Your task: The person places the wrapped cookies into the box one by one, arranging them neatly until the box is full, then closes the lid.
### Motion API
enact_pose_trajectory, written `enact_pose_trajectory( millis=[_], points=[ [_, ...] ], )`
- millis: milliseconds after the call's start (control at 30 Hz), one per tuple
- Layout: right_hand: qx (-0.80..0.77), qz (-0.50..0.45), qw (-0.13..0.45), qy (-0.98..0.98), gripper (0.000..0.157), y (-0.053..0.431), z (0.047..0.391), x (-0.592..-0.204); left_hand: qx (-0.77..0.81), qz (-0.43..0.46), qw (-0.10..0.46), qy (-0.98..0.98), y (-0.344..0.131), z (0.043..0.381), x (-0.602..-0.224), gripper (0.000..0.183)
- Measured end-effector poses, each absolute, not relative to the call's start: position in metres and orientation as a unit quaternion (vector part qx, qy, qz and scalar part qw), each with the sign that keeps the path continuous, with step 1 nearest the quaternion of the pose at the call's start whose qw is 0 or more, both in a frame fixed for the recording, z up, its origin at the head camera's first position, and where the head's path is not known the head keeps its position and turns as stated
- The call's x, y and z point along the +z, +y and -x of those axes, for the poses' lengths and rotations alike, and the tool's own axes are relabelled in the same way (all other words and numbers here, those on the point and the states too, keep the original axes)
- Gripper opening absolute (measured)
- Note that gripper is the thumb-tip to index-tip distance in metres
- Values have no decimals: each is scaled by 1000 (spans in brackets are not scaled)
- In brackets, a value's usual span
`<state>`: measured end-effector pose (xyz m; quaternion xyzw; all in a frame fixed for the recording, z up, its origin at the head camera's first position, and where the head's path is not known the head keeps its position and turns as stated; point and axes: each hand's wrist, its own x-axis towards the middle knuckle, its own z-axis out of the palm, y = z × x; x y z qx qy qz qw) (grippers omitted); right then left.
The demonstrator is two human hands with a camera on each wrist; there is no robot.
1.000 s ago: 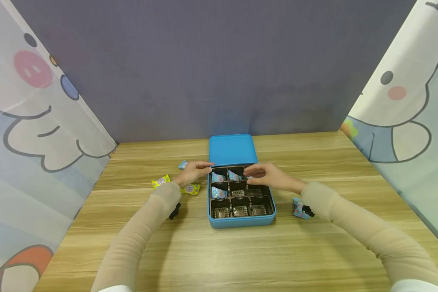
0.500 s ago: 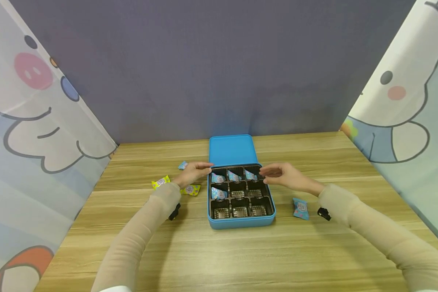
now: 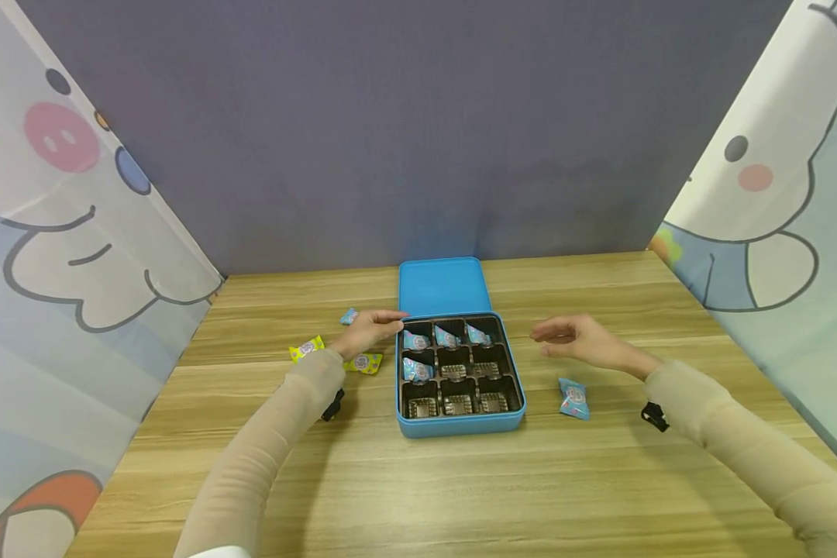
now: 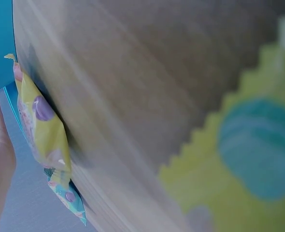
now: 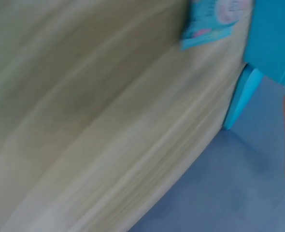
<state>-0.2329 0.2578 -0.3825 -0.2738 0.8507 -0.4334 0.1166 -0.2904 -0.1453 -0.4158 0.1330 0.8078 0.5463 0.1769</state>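
A blue tin box (image 3: 460, 425) holds a dark tray of square compartments. Blue candy packets fill the back row, including one wrapped candy (image 3: 478, 335) at back right, and another (image 3: 417, 370) lies in the middle row's left compartment. My left hand (image 3: 366, 329) rests its extended fingers on the box's back left rim. To the right of the box, my right hand (image 3: 580, 339) hovers with relaxed fingers and nothing between them. Below it on the table lies a loose blue candy packet (image 3: 573, 399).
Yellow candy packets (image 3: 365, 363) lie around my left forearm, one close in the left wrist view. A small blue packet (image 3: 349, 316) sits behind my left hand. The box's blue lid (image 3: 445, 288) lies open at the back, before a grey partition (image 3: 418, 139).
My right hand has left the back right compartment and moved right, off the box, uncovering the blue candy there. My left hand has stayed at the rim.
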Motion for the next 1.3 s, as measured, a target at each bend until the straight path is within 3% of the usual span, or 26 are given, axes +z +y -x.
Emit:
enact_pose_trajectory(
  millis=[133, 400, 733, 967, 1300],
  points=[
    [-432, 271, 114, 853, 40, 270, 232, -386, 542, -134, 174, 811, -145, 290, -414, 39],
    [-423, 276, 206, 838, 45, 283, 228, -398, 546, -137, 176, 807, -146, 289, -415, 40],
    [-407, 280, 261, 829, 51, 289, 214, -405, 543, -137, 179, 809, -146, 290, -415, 41],
    [-386, 307, 245, 835, 46, 288, 210, -408, 545, -130, 181, 808, -146, 290, -416, 39],
    [-388, 274, 217, 853, 42, 287, 216, -410, 550, -135, 180, 804, -146, 290, -415, 40]
  ],
)
